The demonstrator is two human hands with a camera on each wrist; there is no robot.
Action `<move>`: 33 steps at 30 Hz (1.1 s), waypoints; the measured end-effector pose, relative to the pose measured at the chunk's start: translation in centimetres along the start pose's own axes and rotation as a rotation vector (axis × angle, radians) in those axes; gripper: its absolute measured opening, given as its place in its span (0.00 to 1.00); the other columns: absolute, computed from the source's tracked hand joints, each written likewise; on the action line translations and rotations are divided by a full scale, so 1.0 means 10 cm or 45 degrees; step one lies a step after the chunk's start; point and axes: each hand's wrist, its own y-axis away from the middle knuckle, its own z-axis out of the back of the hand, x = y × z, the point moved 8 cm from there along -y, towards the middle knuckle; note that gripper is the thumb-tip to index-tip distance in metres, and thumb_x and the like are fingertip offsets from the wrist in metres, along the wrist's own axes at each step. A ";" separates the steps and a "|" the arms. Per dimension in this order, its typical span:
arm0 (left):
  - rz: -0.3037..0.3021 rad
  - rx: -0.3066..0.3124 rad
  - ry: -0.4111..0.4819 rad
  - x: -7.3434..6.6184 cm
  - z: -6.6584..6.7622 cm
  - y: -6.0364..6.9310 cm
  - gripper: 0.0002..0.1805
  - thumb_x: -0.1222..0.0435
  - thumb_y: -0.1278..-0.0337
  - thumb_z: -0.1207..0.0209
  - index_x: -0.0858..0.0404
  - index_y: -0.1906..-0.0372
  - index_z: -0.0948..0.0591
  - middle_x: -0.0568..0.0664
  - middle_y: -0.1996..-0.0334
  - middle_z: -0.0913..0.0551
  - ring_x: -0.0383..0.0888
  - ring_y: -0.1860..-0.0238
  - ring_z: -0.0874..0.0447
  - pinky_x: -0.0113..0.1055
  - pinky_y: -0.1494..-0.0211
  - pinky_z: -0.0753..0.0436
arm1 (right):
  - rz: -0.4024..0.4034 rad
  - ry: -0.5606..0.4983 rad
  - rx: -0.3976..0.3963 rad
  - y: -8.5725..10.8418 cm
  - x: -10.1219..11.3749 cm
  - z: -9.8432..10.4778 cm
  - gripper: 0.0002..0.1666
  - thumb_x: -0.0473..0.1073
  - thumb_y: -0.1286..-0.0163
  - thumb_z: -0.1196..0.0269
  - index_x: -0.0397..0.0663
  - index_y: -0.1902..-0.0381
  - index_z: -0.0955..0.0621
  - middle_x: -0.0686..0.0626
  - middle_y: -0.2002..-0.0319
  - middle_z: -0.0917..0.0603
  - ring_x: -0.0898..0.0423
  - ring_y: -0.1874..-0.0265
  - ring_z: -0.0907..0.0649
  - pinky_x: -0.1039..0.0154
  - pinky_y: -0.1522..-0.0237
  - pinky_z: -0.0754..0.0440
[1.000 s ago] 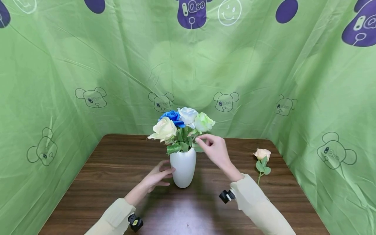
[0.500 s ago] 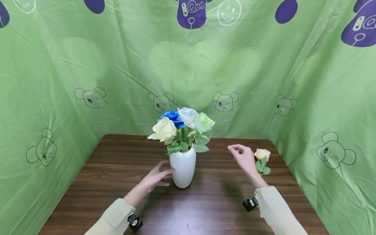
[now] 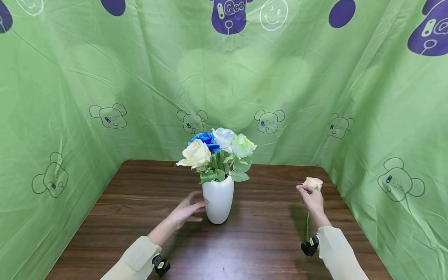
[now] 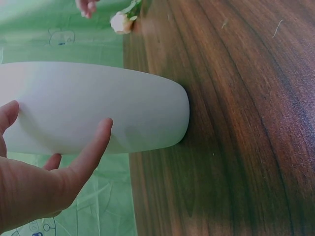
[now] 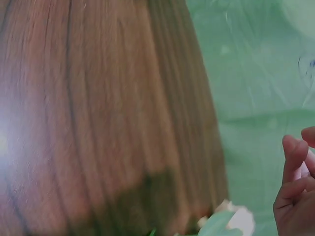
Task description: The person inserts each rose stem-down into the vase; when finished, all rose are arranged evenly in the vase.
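A white vase stands upright on the wooden table with a cream rose, a blue rose, a pale blue-white rose and a light green rose in it. My left hand touches the vase's left side with spread fingers; the left wrist view shows fingertips against its wall. Over at the right, my right hand hovers above a peach rose lying on the table. Its fingers are loosely bent and hold nothing. Part of that rose's stem and leaves is hidden behind the hand.
The brown table is enclosed by green cloth printed with bear heads. Small black cameras hang at both sleeves, the right camera close to the peach rose's stem end.
My right hand has left the leaves by the light green rose and travelled right and toward me, over the peach rose. The left hand and the vase stay where they were.
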 end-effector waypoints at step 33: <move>0.007 -0.013 -0.019 -0.01 0.01 0.00 0.38 0.55 0.49 0.41 0.64 0.38 0.45 0.67 0.46 0.35 0.63 0.49 0.32 0.48 0.62 0.22 | -0.410 0.425 -0.018 0.49 -0.60 0.23 0.31 0.50 0.46 0.39 0.35 0.49 0.31 0.31 0.55 0.28 0.33 0.56 0.31 0.43 0.58 0.32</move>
